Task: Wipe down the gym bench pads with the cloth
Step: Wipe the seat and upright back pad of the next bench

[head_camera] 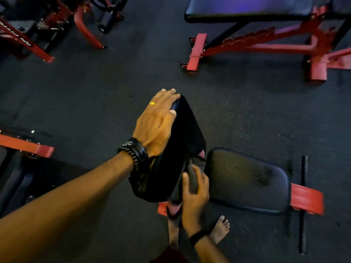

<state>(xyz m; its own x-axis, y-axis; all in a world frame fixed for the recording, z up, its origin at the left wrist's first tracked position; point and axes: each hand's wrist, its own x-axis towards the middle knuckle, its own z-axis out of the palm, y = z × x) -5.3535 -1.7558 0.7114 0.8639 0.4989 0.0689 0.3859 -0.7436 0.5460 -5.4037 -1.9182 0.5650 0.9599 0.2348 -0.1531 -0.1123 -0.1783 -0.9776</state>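
The raised black backrest pad (182,141) of a red-framed bench stands tilted in the middle of the view. My left hand (155,122) rests on its upper left edge with fairly straight fingers, the thumb on the pad's face. My right hand (195,192) is at the pad's lower right edge, its fingers and thumb curled round a dark grey folded cloth (191,177) held against the pad. The flat black seat pad (247,181) lies just to the right, with scuffed patches on its surface.
A second bench (247,8) on a red frame (195,52) stands at the top right. Red machine legs (85,25) fill the top left, and another red bar (28,147) juts in at the left. My bare feet (220,228) stand on dark rubber flooring (114,76).
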